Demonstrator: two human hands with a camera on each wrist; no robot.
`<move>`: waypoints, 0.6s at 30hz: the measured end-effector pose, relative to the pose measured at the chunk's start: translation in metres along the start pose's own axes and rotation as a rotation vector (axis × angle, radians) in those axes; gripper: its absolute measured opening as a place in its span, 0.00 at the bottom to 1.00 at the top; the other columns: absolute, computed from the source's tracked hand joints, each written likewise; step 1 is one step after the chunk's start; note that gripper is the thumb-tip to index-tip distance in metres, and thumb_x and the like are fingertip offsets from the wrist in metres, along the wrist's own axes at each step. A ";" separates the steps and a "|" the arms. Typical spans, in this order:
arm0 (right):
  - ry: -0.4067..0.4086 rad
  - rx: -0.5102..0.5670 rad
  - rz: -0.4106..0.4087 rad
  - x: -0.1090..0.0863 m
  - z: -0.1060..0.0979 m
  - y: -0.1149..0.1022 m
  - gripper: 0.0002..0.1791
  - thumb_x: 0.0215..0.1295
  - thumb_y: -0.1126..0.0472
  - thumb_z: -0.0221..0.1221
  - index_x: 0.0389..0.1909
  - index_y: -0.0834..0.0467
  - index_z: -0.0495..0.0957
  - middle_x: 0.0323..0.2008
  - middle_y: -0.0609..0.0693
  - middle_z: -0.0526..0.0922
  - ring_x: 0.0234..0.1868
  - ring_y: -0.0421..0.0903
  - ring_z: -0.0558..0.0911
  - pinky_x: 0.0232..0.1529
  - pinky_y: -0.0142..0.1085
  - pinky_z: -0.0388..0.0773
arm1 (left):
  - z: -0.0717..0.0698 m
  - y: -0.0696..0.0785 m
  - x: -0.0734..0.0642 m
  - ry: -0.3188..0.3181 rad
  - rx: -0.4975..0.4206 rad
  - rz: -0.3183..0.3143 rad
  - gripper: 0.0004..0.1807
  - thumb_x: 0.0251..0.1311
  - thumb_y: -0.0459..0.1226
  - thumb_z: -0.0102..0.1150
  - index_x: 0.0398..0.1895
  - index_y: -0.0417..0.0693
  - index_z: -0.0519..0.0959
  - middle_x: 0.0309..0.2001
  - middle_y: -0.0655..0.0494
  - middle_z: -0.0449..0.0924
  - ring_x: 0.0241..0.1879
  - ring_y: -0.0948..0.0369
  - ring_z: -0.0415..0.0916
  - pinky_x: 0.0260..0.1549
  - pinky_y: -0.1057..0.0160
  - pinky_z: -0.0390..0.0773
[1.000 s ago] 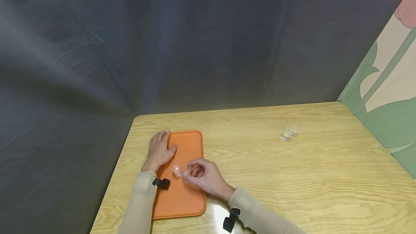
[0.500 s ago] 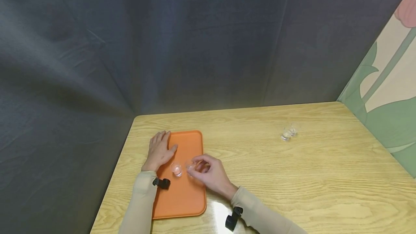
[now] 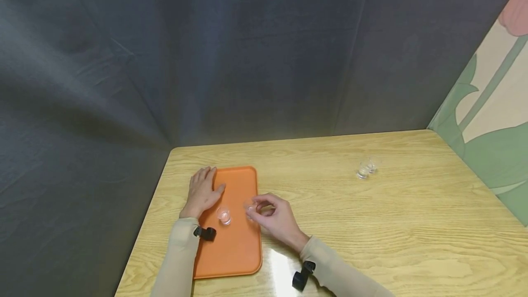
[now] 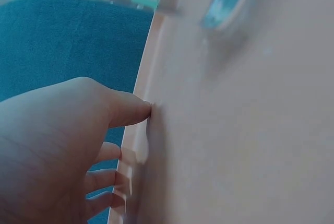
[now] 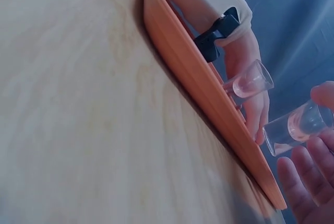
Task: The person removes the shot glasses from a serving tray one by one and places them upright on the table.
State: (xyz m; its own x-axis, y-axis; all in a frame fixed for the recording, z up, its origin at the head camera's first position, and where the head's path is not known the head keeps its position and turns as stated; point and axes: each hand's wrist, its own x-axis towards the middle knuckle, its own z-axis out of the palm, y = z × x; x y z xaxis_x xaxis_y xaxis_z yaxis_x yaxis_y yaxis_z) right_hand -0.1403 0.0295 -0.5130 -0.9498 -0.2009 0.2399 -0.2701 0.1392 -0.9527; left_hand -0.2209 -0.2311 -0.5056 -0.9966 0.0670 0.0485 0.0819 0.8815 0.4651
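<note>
An orange tray [image 3: 231, 255] lies at the left of the table. The left hand [image 3: 202, 196] rests along its left rim, fingers stretched out; in the left wrist view the thumb [image 4: 128, 108] touches the tray's edge. A small clear shot glass [image 3: 224, 217] stands upright near the tray's middle. Over the tray's right side, the right hand [image 3: 278, 219] pinches a second shot glass [image 5: 297, 127] between thumb and fingertips. The right wrist view has this glass upright above the rim, its base pointing at the tray.
Two more clear glasses, a nearer one [image 3: 363, 171] and a farther one [image 3: 372, 165], stand close together at the back right of the wooden table [image 3: 371, 233]. A dark curtain [image 3: 264, 58] hangs behind the table, and a flower-patterned panel [image 3: 503, 104] borders its right.
The right hand has moved to the right with its shot glass, away from the glass standing on the tray and toward the right rim. The left hand has stayed put.
</note>
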 end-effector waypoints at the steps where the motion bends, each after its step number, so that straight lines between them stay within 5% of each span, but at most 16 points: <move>1: 0.008 -0.005 0.002 0.000 -0.001 0.000 0.15 0.63 0.58 0.76 0.50 0.53 0.89 0.42 0.47 0.88 0.44 0.41 0.88 0.41 0.33 0.89 | 0.000 0.000 0.000 -0.001 0.002 -0.002 0.40 0.73 0.47 0.59 0.82 0.37 0.61 0.82 0.33 0.55 0.83 0.35 0.46 0.83 0.34 0.44; 18: 0.125 0.050 0.136 0.003 -0.028 0.007 0.19 0.59 0.64 0.77 0.51 0.61 0.88 0.46 0.55 0.90 0.43 0.40 0.86 0.45 0.28 0.87 | -0.002 0.001 -0.001 -0.019 0.007 0.000 0.40 0.75 0.47 0.57 0.83 0.37 0.60 0.83 0.33 0.54 0.84 0.35 0.45 0.83 0.34 0.42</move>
State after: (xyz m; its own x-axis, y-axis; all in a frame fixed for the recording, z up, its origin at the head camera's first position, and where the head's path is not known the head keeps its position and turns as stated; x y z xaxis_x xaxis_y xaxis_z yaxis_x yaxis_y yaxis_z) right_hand -0.1493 0.0574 -0.5137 -0.9900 -0.0611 0.1270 -0.1331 0.1077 -0.9852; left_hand -0.2197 -0.2311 -0.5035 -0.9966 0.0755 0.0320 0.0818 0.8848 0.4588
